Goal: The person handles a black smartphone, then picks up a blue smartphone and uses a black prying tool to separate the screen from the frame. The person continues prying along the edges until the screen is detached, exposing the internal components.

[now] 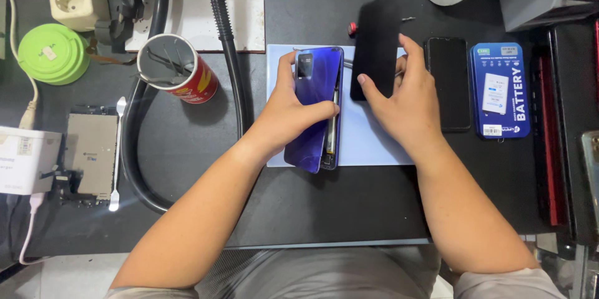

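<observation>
Our left hand (290,115) clamps the blue phone (317,108) on the pale mat (368,143), its back cover already lifted along the right edge but not off, while our right hand (405,102) grips the black screen panel (374,49) beside it. On the dark surface (299,205), we see a red can (181,71) holding tweezers.

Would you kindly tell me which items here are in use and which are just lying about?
In use: blue phone, left hand, black screen panel, right hand, pale blue mat.
Lying about: second black phone, battery box, red can, green lid.
</observation>
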